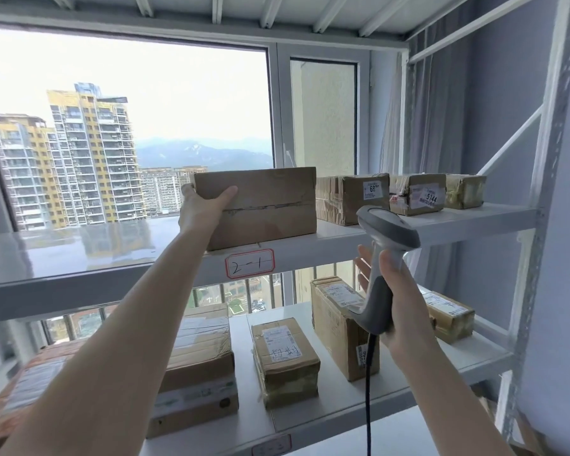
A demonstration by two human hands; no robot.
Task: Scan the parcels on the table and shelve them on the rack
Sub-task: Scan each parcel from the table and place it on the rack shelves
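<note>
A plain brown cardboard parcel (270, 205) stands at the front edge of the upper shelf (343, 238) of the white rack, above a label reading "2-1" (249, 263). My left hand (201, 205) grips the parcel's left end, thumb across its front face. My right hand (405, 307) holds a grey corded barcode scanner (380, 255) by its handle, head up, in front of the shelf edge to the right of the parcel. The table is out of view.
Three labelled parcels (352, 197) (417, 192) (464, 189) line the upper shelf to the right. Several taped boxes (285, 360) (339, 327) fill the lower shelf (310, 419). The rack's upright post (540, 192) stands at the right. A large window lies behind.
</note>
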